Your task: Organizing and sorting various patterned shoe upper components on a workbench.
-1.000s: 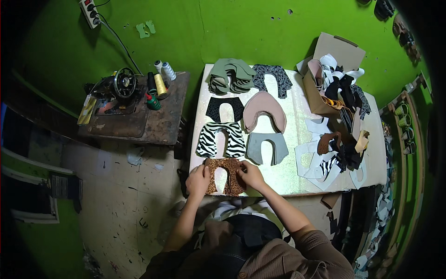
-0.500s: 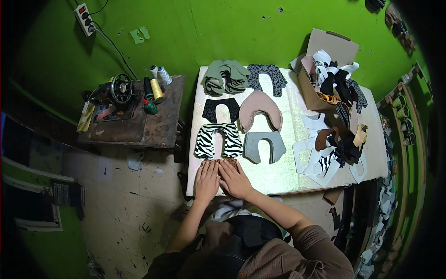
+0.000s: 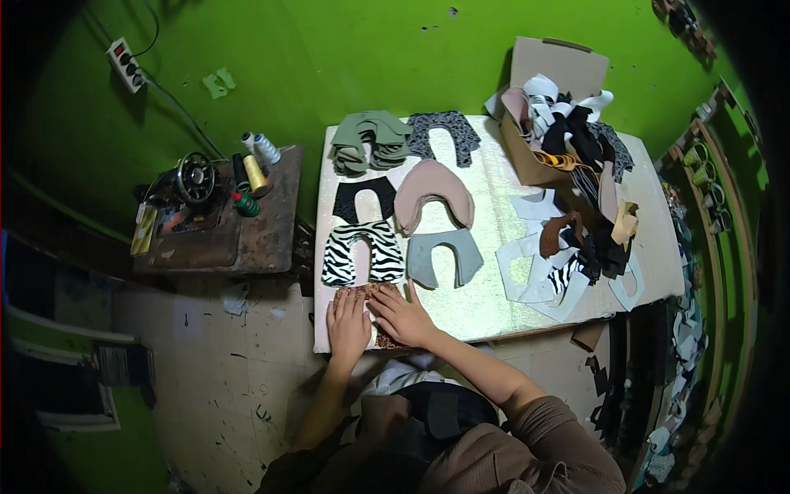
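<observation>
At the table's near left corner, my left hand lies flat with its fingers stretched out on a brown leopard-print U-shaped piece. My right hand rests open on the same piece, fingers spread and pointing up and left. Both hands cover much of it. Just beyond sits a zebra-print U-shaped piece. To its right is a stack of grey pieces, with dusty-pink ones behind. A black piece, green pieces and grey-black patterned ones lie farther back.
A cardboard box overflowing with material scraps stands at the back right. Loose white and dark offcuts spread before it. Left of the table, a sewing machine and thread cones stand on a wooden stand. A shoe rack is at right.
The view has shifted, so the table sits farther left in the picture. My hands have moved slightly apart, and more of the leopard-print piece shows between and beside them.
</observation>
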Demonstrator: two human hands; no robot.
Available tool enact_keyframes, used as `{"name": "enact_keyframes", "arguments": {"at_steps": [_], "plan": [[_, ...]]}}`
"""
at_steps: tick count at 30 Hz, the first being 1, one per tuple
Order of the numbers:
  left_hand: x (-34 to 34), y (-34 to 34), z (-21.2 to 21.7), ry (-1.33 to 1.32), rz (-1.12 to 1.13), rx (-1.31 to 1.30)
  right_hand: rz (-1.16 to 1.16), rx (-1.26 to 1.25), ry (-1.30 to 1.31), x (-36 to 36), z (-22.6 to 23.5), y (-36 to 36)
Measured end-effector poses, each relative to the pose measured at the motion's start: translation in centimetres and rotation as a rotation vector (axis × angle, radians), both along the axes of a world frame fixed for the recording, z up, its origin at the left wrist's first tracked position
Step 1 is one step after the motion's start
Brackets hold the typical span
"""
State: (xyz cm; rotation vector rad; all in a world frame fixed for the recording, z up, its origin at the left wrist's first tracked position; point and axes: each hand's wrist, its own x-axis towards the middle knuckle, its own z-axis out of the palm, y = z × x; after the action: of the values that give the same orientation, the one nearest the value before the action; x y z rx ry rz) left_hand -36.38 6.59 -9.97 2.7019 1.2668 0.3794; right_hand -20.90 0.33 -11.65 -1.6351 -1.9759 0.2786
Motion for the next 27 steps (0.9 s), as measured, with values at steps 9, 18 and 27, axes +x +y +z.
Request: {"name": "enact_keyframes", "arguments": {"at_steps": [9,18,27], "plan": [[10.1,-2.6,4.0,-0.154,-0.053,0.189,-0.318,0.082,0.172,11.2,2.8,-6.6],[25.9,-5.2,4.8,-0.34,-0.469,-0.094,-0.517,0.259,0.103,25.1,6.5,-11.6],[38.2,-8.9,3.6,-0.185,-0.465,-0.283,-0.548,0.125,-0.09,37.5,6.3,-11.3]]}}
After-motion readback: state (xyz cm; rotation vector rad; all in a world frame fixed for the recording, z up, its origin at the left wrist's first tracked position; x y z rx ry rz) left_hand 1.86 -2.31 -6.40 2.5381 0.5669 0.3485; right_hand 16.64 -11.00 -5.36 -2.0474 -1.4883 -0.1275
